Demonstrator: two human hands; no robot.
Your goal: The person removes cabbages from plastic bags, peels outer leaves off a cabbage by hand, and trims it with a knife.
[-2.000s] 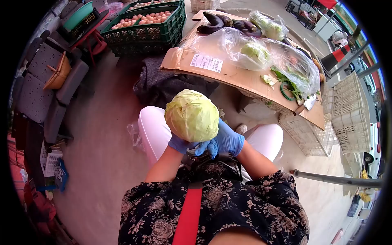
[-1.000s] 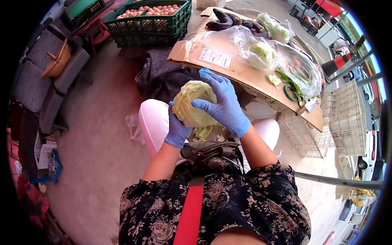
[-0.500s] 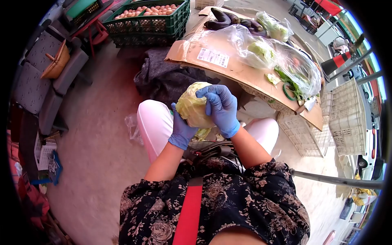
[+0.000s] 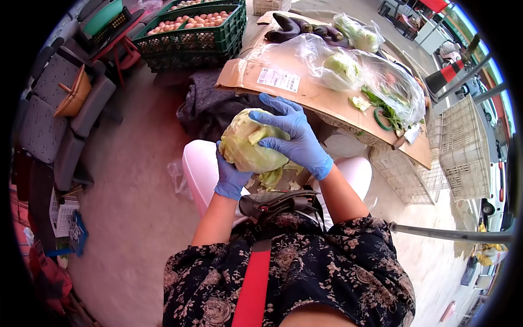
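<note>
A pale green cabbage [image 4: 245, 143] is held above my lap, its cut stem end turned up toward the right. My left hand [image 4: 231, 175], in a blue glove, grips it from the lower left, with most of the fingers hidden underneath. My right hand [image 4: 297, 136], gloved too, is at the cabbage's right side with fingers spread and the thumb close to the stem end. Whether its fingertips touch the leaves I cannot tell. Loose cabbage leaves [image 4: 271, 177] lie below, between my knees.
Ahead, a cardboard-covered table [image 4: 250, 77] carries eggplants [image 4: 283, 31], bagged cabbages [image 4: 343, 68] and a green tape roll [image 4: 383, 119]. A green crate [image 4: 188, 41] of eggs stands at the back left. White crates [image 4: 463, 150] are on the right, grey chairs [image 4: 52, 120] on the left.
My right hand's curled fingers have opened and spread. The cabbage has turned, so more of its stem end shows. The whole view has shifted slightly.
</note>
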